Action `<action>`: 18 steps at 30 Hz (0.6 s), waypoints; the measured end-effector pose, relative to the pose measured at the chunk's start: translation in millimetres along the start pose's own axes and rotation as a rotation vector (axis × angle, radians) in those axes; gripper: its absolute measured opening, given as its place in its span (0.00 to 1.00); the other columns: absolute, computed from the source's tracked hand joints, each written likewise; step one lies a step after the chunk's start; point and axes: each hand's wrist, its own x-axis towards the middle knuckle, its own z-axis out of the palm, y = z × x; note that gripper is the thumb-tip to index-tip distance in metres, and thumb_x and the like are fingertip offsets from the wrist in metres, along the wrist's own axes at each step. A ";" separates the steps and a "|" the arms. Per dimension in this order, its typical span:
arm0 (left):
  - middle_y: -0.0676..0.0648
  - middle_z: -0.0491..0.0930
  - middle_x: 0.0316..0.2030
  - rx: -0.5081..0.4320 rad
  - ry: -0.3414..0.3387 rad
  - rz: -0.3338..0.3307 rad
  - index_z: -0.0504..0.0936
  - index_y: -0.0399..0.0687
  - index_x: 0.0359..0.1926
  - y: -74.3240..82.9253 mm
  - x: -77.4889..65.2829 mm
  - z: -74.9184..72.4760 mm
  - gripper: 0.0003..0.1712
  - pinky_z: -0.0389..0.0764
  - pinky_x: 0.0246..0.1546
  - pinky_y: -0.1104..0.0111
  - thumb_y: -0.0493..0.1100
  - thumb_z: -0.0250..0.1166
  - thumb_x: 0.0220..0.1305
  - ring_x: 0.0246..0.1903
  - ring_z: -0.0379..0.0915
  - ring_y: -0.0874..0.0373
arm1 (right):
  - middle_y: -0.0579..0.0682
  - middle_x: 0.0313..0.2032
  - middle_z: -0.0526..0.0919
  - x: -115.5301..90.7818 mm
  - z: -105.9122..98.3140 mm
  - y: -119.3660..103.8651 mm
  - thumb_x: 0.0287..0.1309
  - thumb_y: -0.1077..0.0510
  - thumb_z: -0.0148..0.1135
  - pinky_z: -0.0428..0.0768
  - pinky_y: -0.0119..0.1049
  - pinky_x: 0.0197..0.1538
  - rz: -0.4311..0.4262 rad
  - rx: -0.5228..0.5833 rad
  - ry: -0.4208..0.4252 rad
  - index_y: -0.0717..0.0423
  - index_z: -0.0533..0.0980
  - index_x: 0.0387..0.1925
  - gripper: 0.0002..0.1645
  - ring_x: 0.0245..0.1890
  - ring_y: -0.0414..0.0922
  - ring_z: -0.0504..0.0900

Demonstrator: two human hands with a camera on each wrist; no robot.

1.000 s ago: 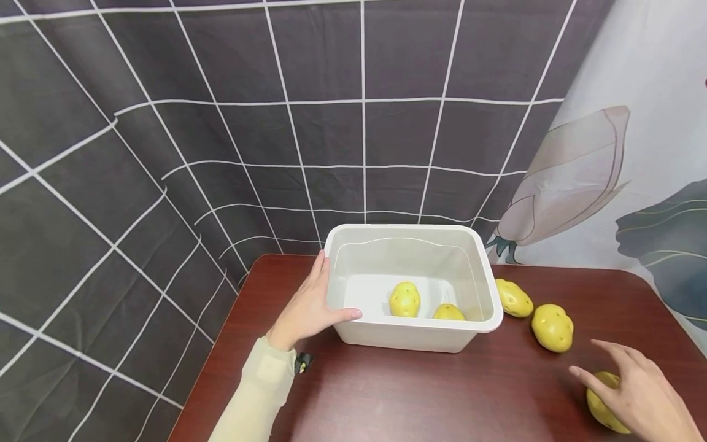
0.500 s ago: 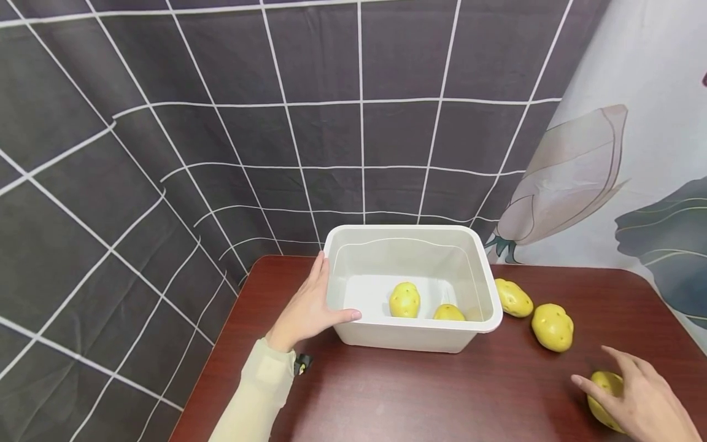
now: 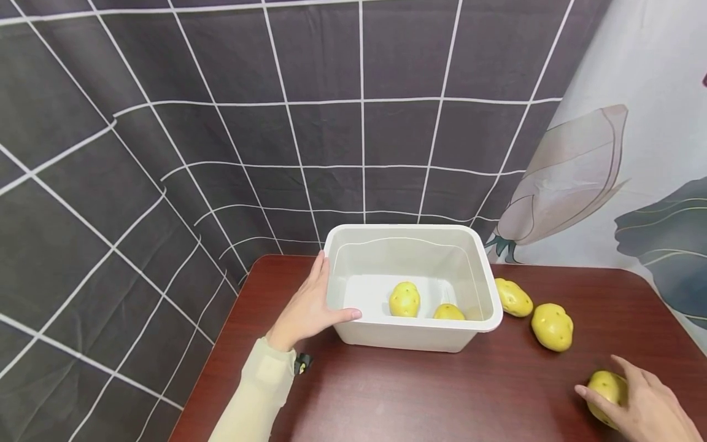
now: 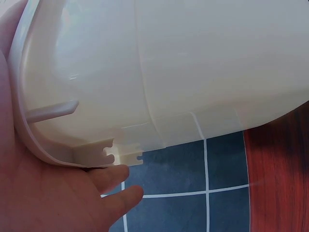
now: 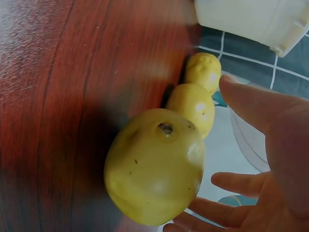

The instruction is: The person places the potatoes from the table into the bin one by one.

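Note:
In the head view my left hand [image 3: 306, 310] holds the left front corner of a white plastic bin [image 3: 397, 336]. The thumb lies over the front rim, and the fingers run along the left outer side; the left wrist view shows this hand [image 4: 53, 193] against the bin's flared rim. Two yellow potatoes [image 3: 405, 299] lie inside the bin. At the lower right, my right hand [image 3: 643, 393] spreads around another potato [image 3: 607, 393] on the table. In the right wrist view its thumb stands apart from that potato [image 5: 154, 169], with fingertips close to its far side.
Two more potatoes, one beside the bin [image 3: 513, 299] and one nearer the right hand [image 3: 552, 328], lie on the dark red wooden table [image 3: 397, 393]. A dark gridded curtain [image 3: 403, 135] hangs behind and left; a pale floral curtain [image 3: 585, 153] hangs at the right.
My right hand has shifted slightly right and down around the near potato, exposing more of it. The left hand, bin and other potatoes have stayed in place.

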 end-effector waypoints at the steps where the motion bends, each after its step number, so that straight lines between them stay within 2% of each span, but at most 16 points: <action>1: 0.46 0.33 0.80 0.002 0.000 0.000 0.42 0.35 0.79 0.1 0.1 -0.1 0.76 0.57 0.71 0.49 0.76 0.70 0.48 0.76 0.46 0.43 | 0.82 0.49 0.65 0.5 1.4 1.5 0.50 0.25 0.67 0.70 0.69 0.50 0.005 -0.004 -0.009 0.78 0.59 0.59 0.64 0.48 0.75 0.66; 4: 0.46 0.33 0.80 0.009 0.000 0.001 0.41 0.35 0.79 0.4 0.2 -0.6 0.75 0.57 0.71 0.49 0.75 0.70 0.48 0.76 0.46 0.43 | 0.81 0.49 0.65 2.6 5.1 6.8 0.49 0.24 0.67 0.71 0.68 0.48 0.000 -0.012 -0.026 0.77 0.61 0.59 0.63 0.47 0.74 0.67; 7: 0.45 0.33 0.80 0.010 0.001 0.003 0.41 0.35 0.78 0.8 0.2 -1.0 0.75 0.57 0.71 0.49 0.74 0.71 0.49 0.76 0.46 0.43 | 0.82 0.48 0.65 3.4 6.7 12.2 0.49 0.24 0.67 0.72 0.67 0.46 -0.003 -0.018 -0.082 0.78 0.59 0.59 0.65 0.46 0.74 0.68; 13: 0.45 0.33 0.80 0.008 0.003 0.004 0.42 0.34 0.78 1.0 0.3 -1.5 0.75 0.56 0.72 0.50 0.74 0.71 0.49 0.76 0.45 0.44 | 0.83 0.45 0.66 4.9 4.7 19.1 0.47 0.27 0.71 0.74 0.64 0.43 -0.091 -0.029 -0.144 0.82 0.59 0.57 0.66 0.43 0.73 0.71; 18: 0.45 0.33 0.80 0.011 0.002 0.003 0.42 0.35 0.78 0.6 0.2 -1.1 0.76 0.57 0.72 0.50 0.76 0.70 0.48 0.76 0.45 0.44 | 0.82 0.47 0.64 5.2 7.3 23.0 0.40 0.27 0.76 0.73 0.66 0.45 -0.070 -0.021 -0.185 0.80 0.58 0.58 0.69 0.46 0.74 0.69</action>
